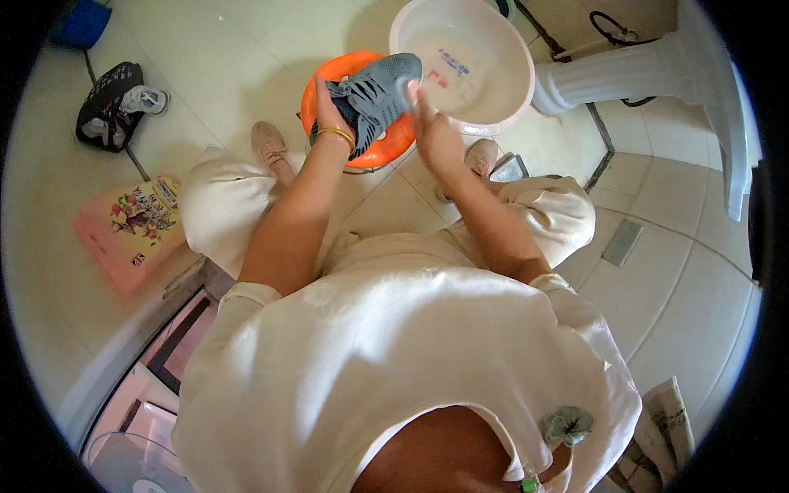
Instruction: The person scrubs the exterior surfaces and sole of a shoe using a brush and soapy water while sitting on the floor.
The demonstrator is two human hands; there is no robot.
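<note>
A grey knit sneaker (374,92) with dark laces is held above a round orange stool (396,141), tilted with its toe up and to the right. My left hand (330,119), with a gold bangle at the wrist, grips it around the heel and opening. My right hand (436,135) is closed at the toe, around a pale, blurred thing (406,94) pressed against the shoe; its kind cannot be made out. To the right of the stool stands a large white basin (519,57), with printed marks visible on its bottom.
A white pedestal (596,78) stands at the right. At the left lie a black bag (107,103), a white-grey sneaker (145,100) and a pink-and-yellow packet (136,222). A blue bucket (82,23) is at the far left. My feet flank the stool.
</note>
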